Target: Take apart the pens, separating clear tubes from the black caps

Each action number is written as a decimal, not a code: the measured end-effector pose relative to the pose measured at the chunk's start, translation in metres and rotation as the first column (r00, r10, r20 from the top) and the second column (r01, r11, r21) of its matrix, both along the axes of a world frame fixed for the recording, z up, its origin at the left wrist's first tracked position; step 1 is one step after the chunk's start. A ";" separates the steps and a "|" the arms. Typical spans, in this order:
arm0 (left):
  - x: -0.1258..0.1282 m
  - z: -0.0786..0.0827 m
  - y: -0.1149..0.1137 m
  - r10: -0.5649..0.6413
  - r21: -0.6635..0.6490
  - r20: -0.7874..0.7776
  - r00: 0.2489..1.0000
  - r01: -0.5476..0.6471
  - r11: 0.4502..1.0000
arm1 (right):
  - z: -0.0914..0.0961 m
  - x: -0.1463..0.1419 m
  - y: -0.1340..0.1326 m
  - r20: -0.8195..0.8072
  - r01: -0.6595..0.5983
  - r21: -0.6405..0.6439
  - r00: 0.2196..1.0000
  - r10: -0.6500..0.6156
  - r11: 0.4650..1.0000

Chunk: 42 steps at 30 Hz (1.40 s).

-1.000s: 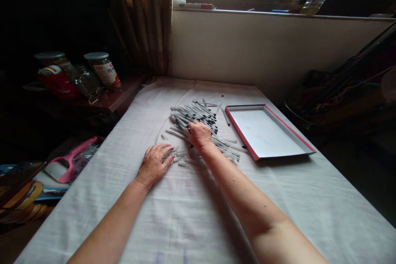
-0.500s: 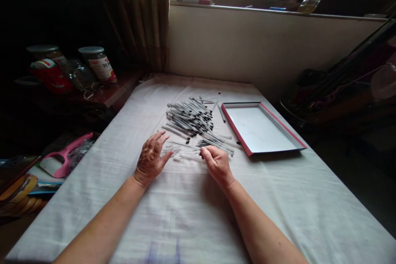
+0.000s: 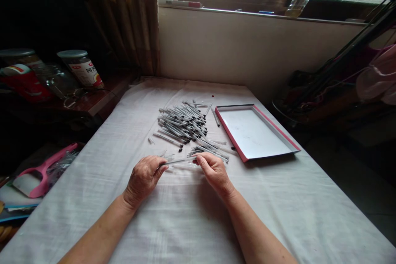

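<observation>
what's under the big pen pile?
Pale tablecloth shows around the pen pile and likely runs beneath it. Anything else directly under the middle is covered and can't be seen.

The person's bare left hand (image 3: 144,178) and bare right hand (image 3: 214,172) face each other, thumbs pinched to fingers, bare forearms (image 3: 100,231) slanting inward.

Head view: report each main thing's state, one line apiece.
Held pen, spanning between both hands
Left hand, closed on one end
Right hand, closed on the other end
Pile of pens, loosely heaped
Shallow tray, open side up
Labelled jar, lid on
Curtain, gathered aside
</observation>
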<state>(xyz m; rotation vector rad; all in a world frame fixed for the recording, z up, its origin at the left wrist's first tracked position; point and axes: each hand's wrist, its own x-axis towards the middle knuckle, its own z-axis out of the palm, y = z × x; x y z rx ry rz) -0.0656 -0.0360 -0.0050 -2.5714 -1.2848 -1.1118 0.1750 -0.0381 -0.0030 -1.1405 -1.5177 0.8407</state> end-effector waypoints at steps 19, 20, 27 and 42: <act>-0.002 0.001 0.000 0.028 -0.180 0.067 0.997 -0.015 0.984 | -0.003 0.004 0.002 -0.135 0.055 -0.185 0.988 -0.080 0.981; -0.003 0.001 0.000 0.020 -0.186 0.060 0.998 -0.009 0.982 | -0.003 0.003 0.002 -0.138 0.055 -0.181 0.987 -0.081 0.982; -0.001 -0.004 0.001 0.007 -0.104 0.072 0.997 0.001 0.995 | -0.002 0.005 -0.001 -0.085 0.114 -0.146 0.988 -0.127 0.983; -0.001 -0.001 0.001 -0.020 -0.106 0.093 0.995 0.030 0.994 | -0.002 0.006 -0.004 -0.039 0.116 -0.113 0.992 -0.121 0.987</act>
